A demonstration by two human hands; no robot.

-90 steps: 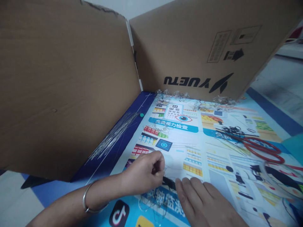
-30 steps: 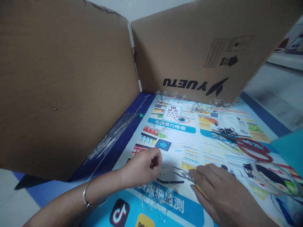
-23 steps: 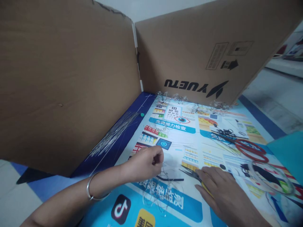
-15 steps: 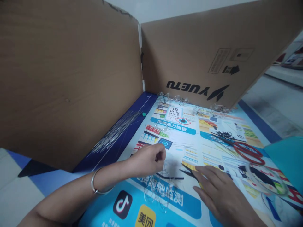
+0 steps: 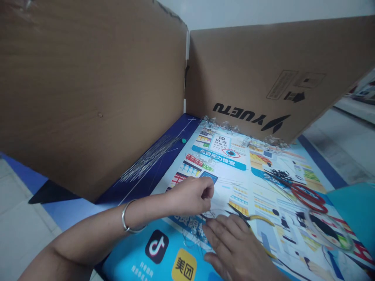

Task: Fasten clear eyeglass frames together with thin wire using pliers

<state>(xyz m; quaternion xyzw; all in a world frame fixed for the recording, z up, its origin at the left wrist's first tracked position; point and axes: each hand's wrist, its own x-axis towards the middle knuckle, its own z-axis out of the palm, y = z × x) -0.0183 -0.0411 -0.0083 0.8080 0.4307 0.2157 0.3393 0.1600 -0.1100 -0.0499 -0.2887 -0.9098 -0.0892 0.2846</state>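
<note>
The loose tangle of fine, thin wire [image 5: 191, 234] rests on the printed blue-and-white surface [image 5: 131, 249], partly hidden by the right hand [image 5: 234, 242]. The right fingers extend together toward the left, thumb apart; their grip cannot be made out. The left hand [image 5: 191, 197], just beyond, is curled closed; any wire inside is hidden. Change: the dark-tipped pliers with yellow handles [image 5: 249, 217], previously in the right hand, now appear to lie beside it, handles spread. This apparently frees the right fingers for direct wire handling. Farther right are the red-handled metal scissors [image 5: 293, 187].
</note>
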